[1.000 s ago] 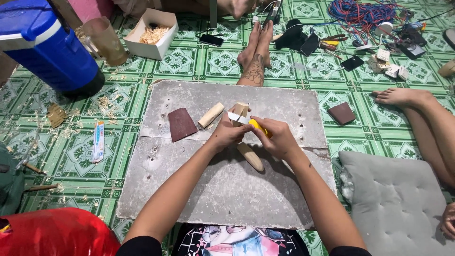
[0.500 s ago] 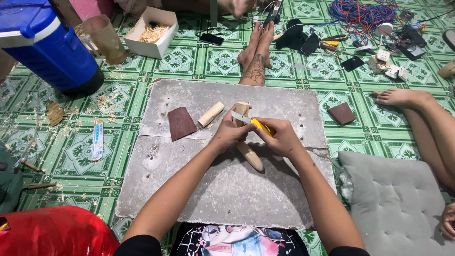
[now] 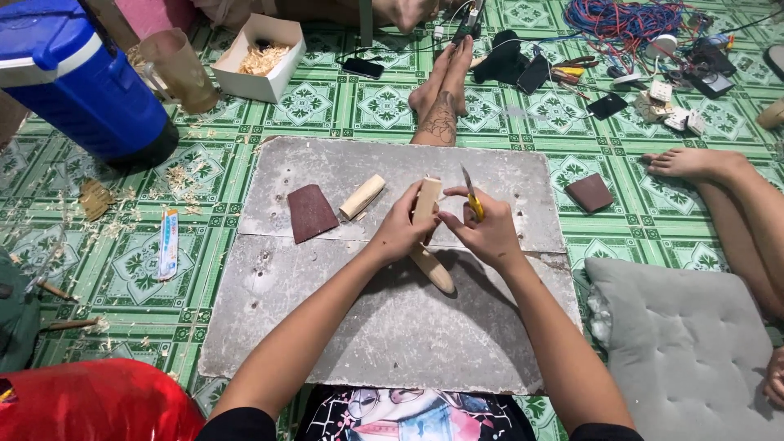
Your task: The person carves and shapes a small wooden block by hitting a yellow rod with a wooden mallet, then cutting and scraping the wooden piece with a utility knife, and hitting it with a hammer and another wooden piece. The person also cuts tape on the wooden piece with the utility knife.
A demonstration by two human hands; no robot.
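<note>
My left hand [image 3: 402,231] grips a long pale wooden piece [image 3: 427,199] that stands tilted, its rounded lower end [image 3: 435,273] resting on the grey board [image 3: 392,327]. My right hand [image 3: 488,234] holds a yellow utility knife [image 3: 472,198] with the blade pointing up, just right of the wood's top end. Both hands meet over the middle of the board.
On the board lie a dark red sandpaper sheet [image 3: 310,212] and a short wooden block [image 3: 362,197]. Another sandpaper piece [image 3: 590,193] lies right. A blue cooler [image 3: 82,82], a white box of shavings [image 3: 261,57], a grey cushion [image 3: 686,343], other people's feet [image 3: 441,98] and tangled cables [image 3: 629,20] surround it.
The knife blade has swung from lying across the wood's top to pointing upward beside it. The wood's upper end is now bare.
</note>
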